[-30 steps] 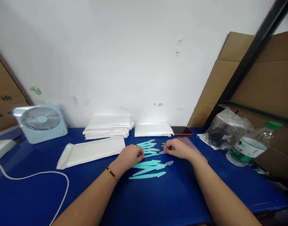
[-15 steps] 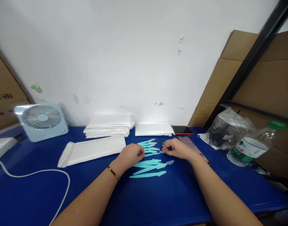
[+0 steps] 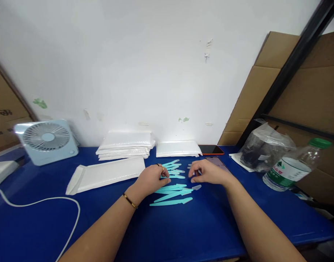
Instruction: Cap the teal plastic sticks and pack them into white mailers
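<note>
Teal eyebrow razors (image 3: 171, 202) lie in two groups on the blue table, several of them in the far group. My left hand (image 3: 154, 177) rests over the handles of the far group. Its thumb and forefinger are a little apart, one on each side of the handle of a teal razor (image 3: 178, 177), and do not visibly pinch it. To the right of the blades, my right hand (image 3: 207, 171) hovers with fingers curved and thumb apart, nothing between them. A small clear cap (image 3: 196, 187) is by the near razors' tips; other clear caps (image 3: 189, 166) are partly hidden behind my right hand.
White padded mailers (image 3: 126, 142) are stacked at the wall, with a smaller stack (image 3: 178, 148) beside them and one mailer (image 3: 108, 174) lying in front. A fan (image 3: 48, 140) and white cable (image 3: 47, 199) are left. Phones (image 3: 212, 149), a bagged container (image 3: 265, 147) and a bottle (image 3: 289, 169) stand right.
My right hand has drawn back from the tip of the razor and its fingers have parted. My left finger and thumb have loosened around the handle, and that razor lies slightly farther away.
</note>
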`<state>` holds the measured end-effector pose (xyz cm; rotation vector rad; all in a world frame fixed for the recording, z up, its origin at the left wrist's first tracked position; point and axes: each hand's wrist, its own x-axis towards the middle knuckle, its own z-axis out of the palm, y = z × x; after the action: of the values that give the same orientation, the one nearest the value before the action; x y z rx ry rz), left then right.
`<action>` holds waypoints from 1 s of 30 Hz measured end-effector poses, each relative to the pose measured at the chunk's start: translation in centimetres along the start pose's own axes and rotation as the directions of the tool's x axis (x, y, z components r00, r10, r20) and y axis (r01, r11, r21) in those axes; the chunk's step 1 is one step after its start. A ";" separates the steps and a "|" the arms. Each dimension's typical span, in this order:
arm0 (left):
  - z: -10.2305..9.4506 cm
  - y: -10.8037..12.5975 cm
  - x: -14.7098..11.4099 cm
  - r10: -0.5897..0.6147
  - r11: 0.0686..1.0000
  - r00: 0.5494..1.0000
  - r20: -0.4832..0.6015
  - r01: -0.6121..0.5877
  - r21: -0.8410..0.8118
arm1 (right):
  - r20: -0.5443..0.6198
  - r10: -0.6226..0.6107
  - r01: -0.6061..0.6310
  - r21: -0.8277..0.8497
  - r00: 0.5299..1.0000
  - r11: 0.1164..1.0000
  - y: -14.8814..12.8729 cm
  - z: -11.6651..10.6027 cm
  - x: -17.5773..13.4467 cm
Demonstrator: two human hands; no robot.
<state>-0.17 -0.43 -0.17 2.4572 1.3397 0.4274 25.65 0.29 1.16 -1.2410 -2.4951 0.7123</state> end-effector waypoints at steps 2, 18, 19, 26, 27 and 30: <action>-0.2 0.2 -0.3 0.038 0.996 0.993 0.112 -0.028 -0.083 | 0.146 0.031 -0.033 0.015 0.989 0.999 0.7 -0.5 -0.6; 0.8 -0.1 0.2 -0.024 0.994 0.995 0.092 0.033 -0.102 | -0.010 0.005 -0.005 -0.055 1.000 0.998 -0.6 1.4 0.9; 0.8 0.0 0.2 -0.016 0.994 0.995 0.099 0.026 -0.104 | -0.008 -0.001 0.001 -0.053 1.000 0.999 -0.6 1.3 0.9; -0.1 -0.2 0.0 -0.041 0.998 0.996 0.077 0.044 -0.039 | 0.017 0.097 -0.095 -0.060 0.995 0.994 0.3 0.5 0.1; -0.2 -0.1 -0.1 -0.039 0.998 0.993 0.108 0.045 -0.048 | 0.022 0.107 -0.106 -0.057 0.994 0.993 0.4 0.5 0.0; -0.3 0.2 -0.3 -0.004 0.992 0.974 0.225 0.033 -0.125 | 0.035 0.113 -0.111 -0.054 0.993 0.992 0.4 0.5 0.0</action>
<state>-0.27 -0.72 0.10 2.3070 1.2030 0.2152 25.65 0.32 0.53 -1.4080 -2.5050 0.7084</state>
